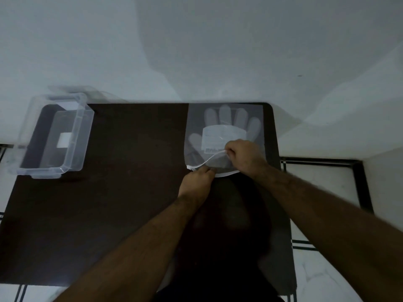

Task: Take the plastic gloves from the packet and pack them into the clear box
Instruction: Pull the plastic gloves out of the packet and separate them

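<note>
A clear packet [225, 129] of plastic gloves lies flat at the far right of the dark table [130, 192], with a white label and hand-shaped gloves showing through it. My right hand [245, 158] pinches the upper lip of the packet's near mouth and lifts it. Just in front, my left hand [196, 182] pinches the lower white-edged lip against the table. The mouth gapes between them. The clear box [54, 136] stands open at the far left corner, a white sticker on its bottom.
A white wall rises right behind the table's far edge. White tiled floor and a black metal frame [362, 184] show to the right of the table. The box overhangs the table's left corner a little.
</note>
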`<state>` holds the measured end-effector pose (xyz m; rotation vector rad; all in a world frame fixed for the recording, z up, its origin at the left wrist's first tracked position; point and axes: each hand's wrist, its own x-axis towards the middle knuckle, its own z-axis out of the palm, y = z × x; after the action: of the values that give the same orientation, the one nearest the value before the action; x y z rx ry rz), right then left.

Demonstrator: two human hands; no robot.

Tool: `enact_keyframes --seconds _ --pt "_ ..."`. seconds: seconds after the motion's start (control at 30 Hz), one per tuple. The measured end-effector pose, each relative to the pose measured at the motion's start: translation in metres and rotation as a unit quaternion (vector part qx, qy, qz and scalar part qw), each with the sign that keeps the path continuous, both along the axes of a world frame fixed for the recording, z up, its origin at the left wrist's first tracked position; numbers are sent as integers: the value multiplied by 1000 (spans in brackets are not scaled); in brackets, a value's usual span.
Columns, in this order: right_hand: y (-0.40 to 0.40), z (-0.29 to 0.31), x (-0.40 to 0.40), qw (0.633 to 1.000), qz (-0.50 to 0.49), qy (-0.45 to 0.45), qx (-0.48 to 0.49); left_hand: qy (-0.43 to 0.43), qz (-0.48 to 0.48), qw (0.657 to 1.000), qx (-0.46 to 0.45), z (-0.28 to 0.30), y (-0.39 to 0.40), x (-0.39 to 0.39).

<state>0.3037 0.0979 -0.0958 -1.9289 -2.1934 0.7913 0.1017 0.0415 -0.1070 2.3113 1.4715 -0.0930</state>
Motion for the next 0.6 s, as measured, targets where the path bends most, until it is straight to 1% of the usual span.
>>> enact_keyframes --seconds 0.1,0.37,0.6 --pt "4 1 -1 999 -24 8 26 27 6 1000 1 1 6 3" --pt "6 0 -3 998 -39 12 40 92 7 996 1 14 28 23" --pt "6 1 -6 998 -36 14 40 106 -11 994 6 8 40 26"
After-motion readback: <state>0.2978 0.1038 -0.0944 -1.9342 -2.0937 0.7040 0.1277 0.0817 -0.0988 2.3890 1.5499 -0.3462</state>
